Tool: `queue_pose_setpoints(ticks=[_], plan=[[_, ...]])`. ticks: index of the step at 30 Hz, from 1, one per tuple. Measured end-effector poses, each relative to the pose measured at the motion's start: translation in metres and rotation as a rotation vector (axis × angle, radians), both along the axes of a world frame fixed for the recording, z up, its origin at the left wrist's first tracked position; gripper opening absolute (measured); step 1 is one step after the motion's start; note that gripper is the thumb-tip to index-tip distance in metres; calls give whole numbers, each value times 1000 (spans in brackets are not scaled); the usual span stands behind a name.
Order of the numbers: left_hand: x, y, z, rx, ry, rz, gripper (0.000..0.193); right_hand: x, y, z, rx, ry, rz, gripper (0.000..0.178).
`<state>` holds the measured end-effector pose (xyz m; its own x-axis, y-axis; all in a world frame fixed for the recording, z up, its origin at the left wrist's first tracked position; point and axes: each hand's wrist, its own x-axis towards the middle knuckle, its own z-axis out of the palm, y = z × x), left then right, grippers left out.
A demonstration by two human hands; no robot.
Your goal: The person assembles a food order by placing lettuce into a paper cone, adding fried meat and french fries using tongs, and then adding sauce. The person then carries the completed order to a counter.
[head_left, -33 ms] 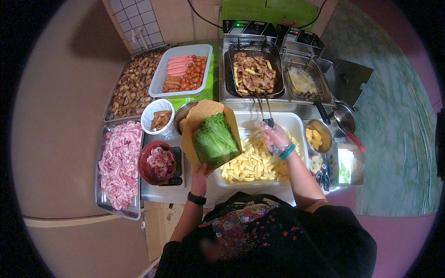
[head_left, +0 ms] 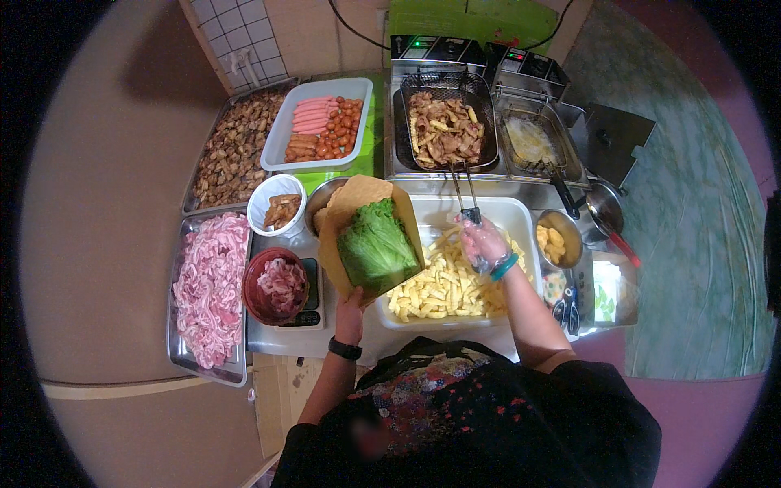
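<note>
My left hand [head_left: 351,315] grips the lower edge of an open brown paper food box [head_left: 331,244]. A green lettuce leaf [head_left: 378,244] lines the box. In a clear plastic glove, my right hand [head_left: 483,242] is closed round the handle of a wire fryer basket [head_left: 412,88], whose two metal rods run away from me to the basket. Fried meat slices [head_left: 449,140] and a few crinkle-cut fries lie in that basket, over the left fryer. Beneath my right hand stands a white tub [head_left: 533,268] of pale crinkle-cut fries [head_left: 439,289].
A second fryer basket [head_left: 533,142] sits in bubbling oil at the right. Sausages fill a white tray [head_left: 272,142] at the back left. Raw sliced meat [head_left: 210,285] covers a metal tray; a red bowl [head_left: 252,305] rests on a scale [head_left: 313,313]. Scissors [head_left: 567,311] lie right.
</note>
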<state>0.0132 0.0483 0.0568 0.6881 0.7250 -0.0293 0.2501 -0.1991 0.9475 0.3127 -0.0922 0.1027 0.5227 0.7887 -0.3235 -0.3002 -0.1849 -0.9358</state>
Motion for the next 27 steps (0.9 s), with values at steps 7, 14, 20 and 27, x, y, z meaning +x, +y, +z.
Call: queue_pose_setpoints(ticks=[7, 14, 20, 27], plan=[[-1, 4, -15, -118, -58, 2, 30, -5, 3, 1, -62, -33, -96, 22], [4, 0, -14, -227, -94, 104, 27, -11, 4, 7, -29, 78, -127, 20], [4, -3, -7, -346, -207, 101, 31, -10, 6, 4, -22, 97, -169, 20], [5, -5, -15, -324, -245, 140, 32, -13, 4, 14, 93, 119, -74, 22]])
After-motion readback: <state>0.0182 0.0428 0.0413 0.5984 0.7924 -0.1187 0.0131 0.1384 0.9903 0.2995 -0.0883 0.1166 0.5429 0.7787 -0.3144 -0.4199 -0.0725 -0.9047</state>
